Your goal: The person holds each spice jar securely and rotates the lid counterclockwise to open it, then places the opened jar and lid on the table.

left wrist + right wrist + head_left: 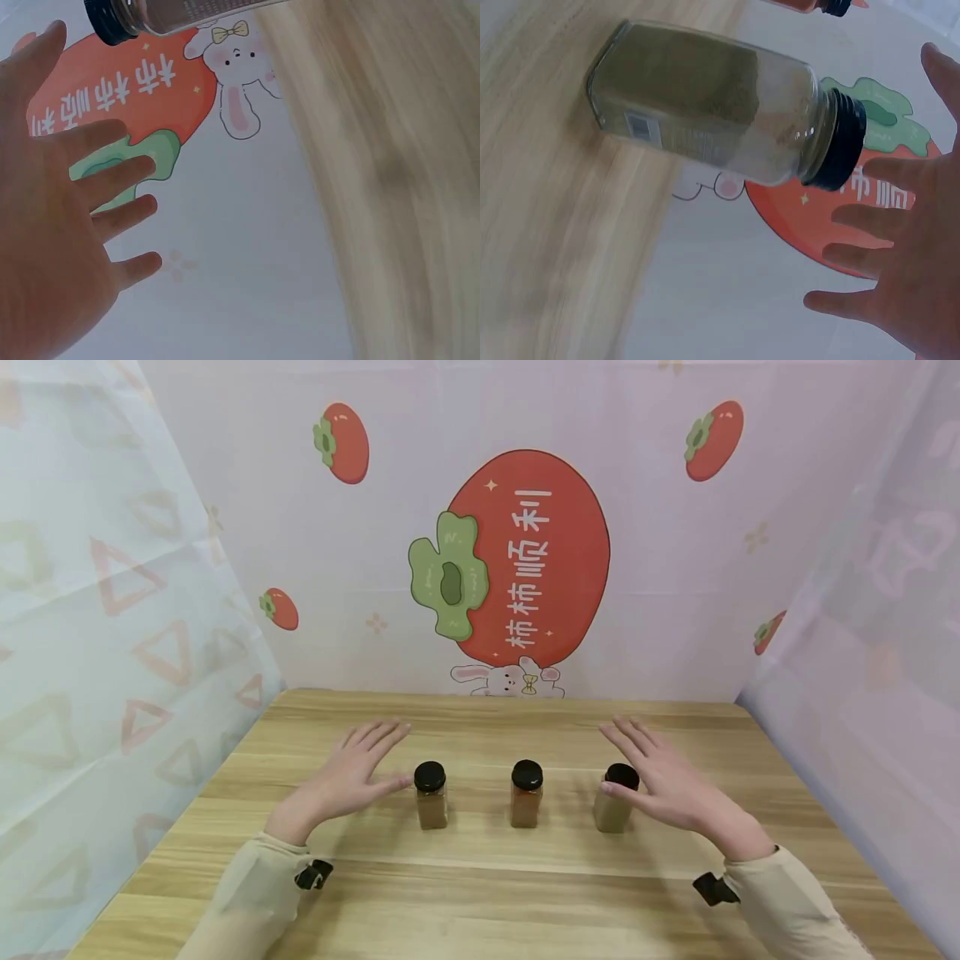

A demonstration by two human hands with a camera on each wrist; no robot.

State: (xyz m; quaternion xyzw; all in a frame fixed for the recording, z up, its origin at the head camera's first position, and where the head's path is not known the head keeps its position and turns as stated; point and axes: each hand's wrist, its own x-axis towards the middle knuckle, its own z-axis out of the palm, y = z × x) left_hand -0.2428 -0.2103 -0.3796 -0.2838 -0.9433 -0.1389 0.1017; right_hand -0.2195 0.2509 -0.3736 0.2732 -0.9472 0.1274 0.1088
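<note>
Three black-capped spice jars stand upright in a row across the wooden table. The left jar [432, 808] has brown powder in it, the middle jar [526, 807] a redder powder, and the right jar [612, 812] a greenish-tan powder. My left hand [351, 777] hovers beside the left jar with fingers spread, its thumb tip near the cap. On the other side, my right hand [671, 781] is held out with straight fingers, the thumb overlapping the right jar in the head view. In the right wrist view that jar [705, 97] appears apart from the palm. Neither hand grips anything.
The wooden table [480, 902] ends at a white cloth backdrop [660, 610] printed with persimmons and a rabbit. Patterned cloth walls rise at the left [112, 652] and right [862, 652]. Each sleeve cuff has a black strap piece.
</note>
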